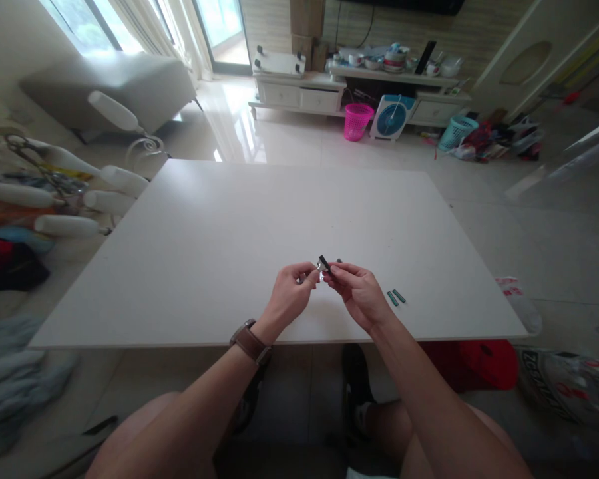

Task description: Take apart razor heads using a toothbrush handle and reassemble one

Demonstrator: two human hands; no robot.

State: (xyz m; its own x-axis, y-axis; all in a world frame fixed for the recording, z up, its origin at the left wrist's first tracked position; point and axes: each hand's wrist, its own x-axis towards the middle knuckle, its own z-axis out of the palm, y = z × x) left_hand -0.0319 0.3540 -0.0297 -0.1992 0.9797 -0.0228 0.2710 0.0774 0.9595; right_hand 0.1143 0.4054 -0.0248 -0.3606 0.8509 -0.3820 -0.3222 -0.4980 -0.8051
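Observation:
My left hand [293, 290] is closed, pinching a small silvery metal piece [321, 265] between thumb and fingers. Opposite it, my right hand [358, 290] is closed on a short black bar [325, 264], which is tilted and meets the metal piece; whether they are joined I cannot tell. Both hands are just above the white table [239, 219], near its front edge. Right of my right hand lie two small dark strips with green edges [395, 297]. Behind the right fingers, a small dark object [339, 261] shows only in part.
White bottle-like shapes on a curled metal stand [114, 179] adjoin the table's left side. A red stool [489, 362] and a printed bag [574, 386] stand at the right front. Beyond the table are a pink basket [358, 122], a blue fan [392, 117] and a low cabinet [299, 96].

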